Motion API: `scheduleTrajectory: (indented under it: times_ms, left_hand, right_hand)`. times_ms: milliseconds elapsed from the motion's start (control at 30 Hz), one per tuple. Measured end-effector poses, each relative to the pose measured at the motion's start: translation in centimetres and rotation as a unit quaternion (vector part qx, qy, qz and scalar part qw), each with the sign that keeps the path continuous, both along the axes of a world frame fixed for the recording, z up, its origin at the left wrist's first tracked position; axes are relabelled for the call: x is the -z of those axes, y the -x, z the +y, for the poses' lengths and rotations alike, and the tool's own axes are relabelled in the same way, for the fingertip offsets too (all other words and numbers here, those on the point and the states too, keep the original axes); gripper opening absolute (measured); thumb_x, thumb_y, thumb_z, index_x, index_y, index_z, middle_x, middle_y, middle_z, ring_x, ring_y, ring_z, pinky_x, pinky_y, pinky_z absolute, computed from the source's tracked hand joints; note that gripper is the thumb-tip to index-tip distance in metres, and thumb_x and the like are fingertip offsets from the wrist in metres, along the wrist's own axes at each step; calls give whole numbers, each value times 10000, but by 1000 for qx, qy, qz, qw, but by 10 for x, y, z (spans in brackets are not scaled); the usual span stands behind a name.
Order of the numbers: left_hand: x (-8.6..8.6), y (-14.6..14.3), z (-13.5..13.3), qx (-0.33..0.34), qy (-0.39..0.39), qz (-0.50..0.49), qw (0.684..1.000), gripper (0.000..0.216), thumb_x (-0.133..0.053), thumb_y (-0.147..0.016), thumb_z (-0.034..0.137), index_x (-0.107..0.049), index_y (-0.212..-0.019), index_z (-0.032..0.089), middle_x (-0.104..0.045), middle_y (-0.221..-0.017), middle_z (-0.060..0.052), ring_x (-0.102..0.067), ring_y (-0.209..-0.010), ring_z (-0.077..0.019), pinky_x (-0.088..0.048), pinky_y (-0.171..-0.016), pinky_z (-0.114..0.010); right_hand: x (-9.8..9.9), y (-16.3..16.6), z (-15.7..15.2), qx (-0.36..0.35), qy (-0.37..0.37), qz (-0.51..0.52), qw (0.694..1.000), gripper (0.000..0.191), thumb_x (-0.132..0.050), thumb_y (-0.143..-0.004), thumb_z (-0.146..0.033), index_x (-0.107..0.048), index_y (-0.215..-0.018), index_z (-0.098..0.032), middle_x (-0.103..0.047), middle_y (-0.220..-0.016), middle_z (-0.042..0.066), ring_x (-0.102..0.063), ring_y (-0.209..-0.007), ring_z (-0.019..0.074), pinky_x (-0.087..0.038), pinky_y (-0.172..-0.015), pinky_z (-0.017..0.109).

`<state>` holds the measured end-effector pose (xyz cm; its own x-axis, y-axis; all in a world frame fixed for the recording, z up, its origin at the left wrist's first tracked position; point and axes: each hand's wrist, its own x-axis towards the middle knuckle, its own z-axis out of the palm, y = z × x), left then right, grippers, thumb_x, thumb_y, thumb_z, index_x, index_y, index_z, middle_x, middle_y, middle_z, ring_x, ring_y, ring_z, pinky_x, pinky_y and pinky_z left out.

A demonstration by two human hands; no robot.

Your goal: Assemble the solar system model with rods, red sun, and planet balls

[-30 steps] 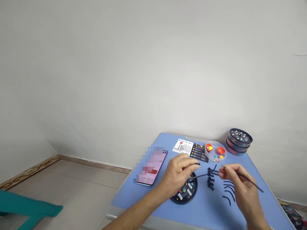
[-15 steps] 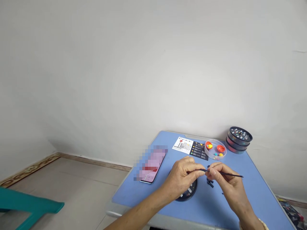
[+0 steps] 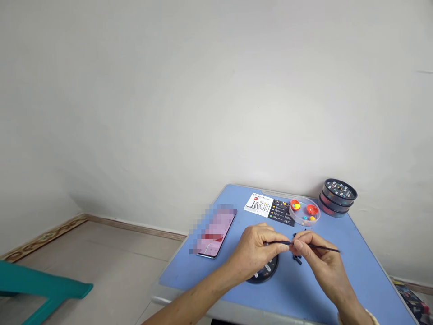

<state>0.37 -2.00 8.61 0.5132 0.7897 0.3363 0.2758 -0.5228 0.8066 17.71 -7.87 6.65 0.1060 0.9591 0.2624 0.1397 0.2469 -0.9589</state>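
Observation:
My left hand (image 3: 255,253) and my right hand (image 3: 316,259) meet above the blue table (image 3: 216,275), fingertips nearly touching. Both pinch thin black rods: the left holds a short one by its end, the right holds a long rod (image 3: 324,248) that sticks out to the right. The two rods join end to end between my fingers. Below my left hand lies a round black disc (image 3: 267,271) with white and coloured marks, mostly hidden. A few small black connector pieces (image 3: 297,258) lie just under my right fingers.
A phone (image 3: 213,232) lies at the table's left. At the back are an instruction leaflet (image 3: 269,208), a clear round dish (image 3: 304,212) with orange cups and coloured beads, and a stack of round black trays (image 3: 337,197). A teal chair leg (image 3: 40,286) stands on the floor.
My hands came together from apart. The right hand moved left and brought its long rod's end to the rod in my left hand. The curved black rods are now hidden behind my right hand.

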Motion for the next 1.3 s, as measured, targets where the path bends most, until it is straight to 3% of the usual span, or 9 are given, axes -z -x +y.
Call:
scheduleTrajectory:
  times_ms: [167,467,700,800,933,1033,1133,1300]
  left_hand:
    - [-4,-1,-3,15,35,-14,999,184,-651,-763,188,-824,-804,237,-698,-653,-9,-599,-619,-153,-462,-593,-223]
    - [3,-5,-3,14,9,-13,1000,192,-620,-803,246,-807,-797,205,-700,-652,-18,-597,-610,-156,-458,-599,-229]
    - [4,-9,-4,13,10,3,1000,192,-616,-792,176,-805,-773,206,-664,-600,4,-595,-615,-157,-456,-643,-247]
    - [-2,-6,-2,0,56,5,998,186,-667,-751,186,-802,-875,220,-690,-702,5,-615,-667,-163,-473,-644,-247]
    - [-7,8,4,-75,86,2,993,472,-750,-621,136,-736,-1078,252,-690,-870,12,-597,-695,-154,-488,-597,-231]
    - [-3,21,8,-109,65,-2,992,307,-710,-648,110,-761,-934,210,-675,-814,-2,-569,-666,-146,-478,-598,-236]
    - [6,29,11,-93,41,-27,994,112,-683,-696,136,-759,-771,171,-661,-744,-26,-576,-689,-164,-465,-604,-248]
    - [18,33,13,-72,25,-57,995,110,-680,-716,177,-772,-777,181,-701,-775,-48,-588,-728,-182,-463,-626,-258]
  right_hand:
    - [0,-2,3,-18,1,-6,1000,302,-656,-833,-462,-671,-698,-192,-615,-761,25,-567,-722,170,-475,-659,261]
    - [2,-3,5,1,-28,-36,999,289,-639,-839,-467,-654,-712,-207,-609,-783,27,-546,-740,183,-454,-674,275]
    - [7,-4,7,-19,-12,-31,999,274,-630,-851,-451,-651,-723,-209,-599,-793,14,-539,-746,174,-431,-687,270]
    - [7,-7,11,-18,8,-22,1000,310,-640,-832,-478,-642,-695,-200,-596,-773,16,-528,-740,177,-423,-681,272]
    - [8,-12,14,13,29,-19,999,336,-645,-818,-507,-622,-689,-197,-595,-778,18,-513,-762,184,-405,-701,279]
    - [8,-10,15,21,42,-20,999,358,-650,-804,-525,-611,-672,-194,-583,-745,12,-494,-719,173,-396,-669,276]
    - [10,-5,18,17,56,-14,998,368,-667,-780,-536,-614,-667,-191,-575,-710,5,-479,-668,156,-388,-620,265]
    - [12,-2,26,3,87,15,996,401,-715,-721,-561,-607,-639,-183,-571,-636,8,-501,-622,150,-418,-575,257]
